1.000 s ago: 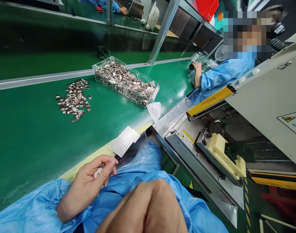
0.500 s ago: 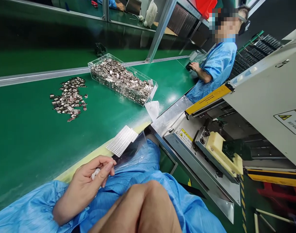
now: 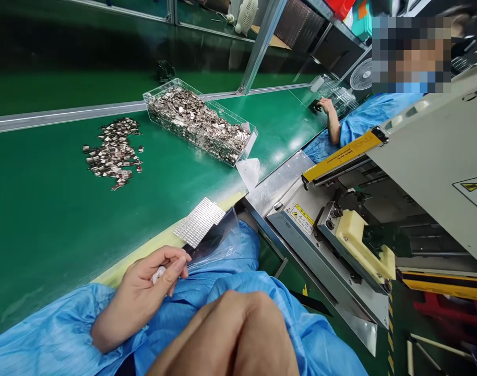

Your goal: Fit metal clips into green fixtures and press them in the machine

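Note:
My left hand [image 3: 144, 290] is closed above my lap by the table edge, its thumb pressed against the forefinger. Something small and white [image 3: 158, 274] shows among the curled fingers; I cannot tell if it is held or worn on a finger. Just beyond the fingertips, a grid of small silver blocks [image 3: 199, 222] lies at the table's edge, over a clear plastic sheet [image 3: 223, 237]. A bare, sharply bent arm [image 3: 226, 334] fills the bottom middle, close to the camera; its hand is out of sight.
Small metal pieces fill a clear box [image 3: 203, 125]; a loose pile [image 3: 115, 151] lies left of it on the green table [image 3: 46, 209]. A white scrap [image 3: 249, 172] hangs at the table corner. To the right stands a machine [image 3: 340, 240]; beyond it sits a co-worker [image 3: 364, 120].
The view has shifted slightly. The co-worker has leaned right, uncovering a fan behind. My left hand keeps the same closed pose beside the block grid.

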`<act>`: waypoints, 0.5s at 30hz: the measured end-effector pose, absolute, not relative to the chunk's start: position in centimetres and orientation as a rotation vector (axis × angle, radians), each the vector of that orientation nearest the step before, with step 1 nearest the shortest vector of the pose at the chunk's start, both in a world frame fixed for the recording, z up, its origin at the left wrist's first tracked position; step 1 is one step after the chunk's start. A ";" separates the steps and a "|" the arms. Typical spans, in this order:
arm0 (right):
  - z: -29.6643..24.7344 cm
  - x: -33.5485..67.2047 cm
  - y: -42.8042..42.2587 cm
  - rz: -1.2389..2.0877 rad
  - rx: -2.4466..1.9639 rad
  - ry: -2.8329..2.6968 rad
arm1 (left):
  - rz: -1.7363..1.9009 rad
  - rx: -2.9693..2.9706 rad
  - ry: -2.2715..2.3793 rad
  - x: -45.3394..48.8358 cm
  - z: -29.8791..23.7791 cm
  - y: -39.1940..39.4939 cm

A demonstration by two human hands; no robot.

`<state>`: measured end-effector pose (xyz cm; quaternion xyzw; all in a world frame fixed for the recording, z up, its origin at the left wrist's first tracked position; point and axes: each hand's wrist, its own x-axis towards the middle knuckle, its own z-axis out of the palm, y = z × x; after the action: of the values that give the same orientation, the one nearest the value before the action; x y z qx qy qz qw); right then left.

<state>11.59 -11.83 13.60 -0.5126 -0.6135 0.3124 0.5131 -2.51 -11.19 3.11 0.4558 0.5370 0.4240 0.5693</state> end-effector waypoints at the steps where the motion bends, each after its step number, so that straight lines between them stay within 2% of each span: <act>1: 14.0 11.6 -11.8 0.861 -1.200 -1.436 | 0.985 1.068 1.246 -2.5 3.1 -11.2; 4: 14.2 11.9 -11.5 1.214 -1.023 -1.525 | 0.940 1.082 1.181 -2.5 3.2 -11.0; 6: 13.5 12.4 -11.4 1.303 -0.919 -1.589 | 0.931 1.085 1.163 -2.5 3.2 -10.8; 8: 12.4 13.3 -11.6 1.200 -0.951 -1.608 | 0.940 1.089 1.154 -2.4 3.3 -10.7; 13: 10.1 17.1 -13.8 0.651 -1.395 -1.415 | 0.948 1.098 1.159 -2.4 3.5 -10.8; 15: 10.0 18.4 -14.6 0.628 -1.474 -1.417 | 0.937 1.106 1.160 -2.5 3.4 -10.9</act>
<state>18.36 -14.62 9.96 -0.6043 -0.5811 0.2575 0.4804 -2.52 -10.86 3.39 0.4768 0.5001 0.4042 0.5993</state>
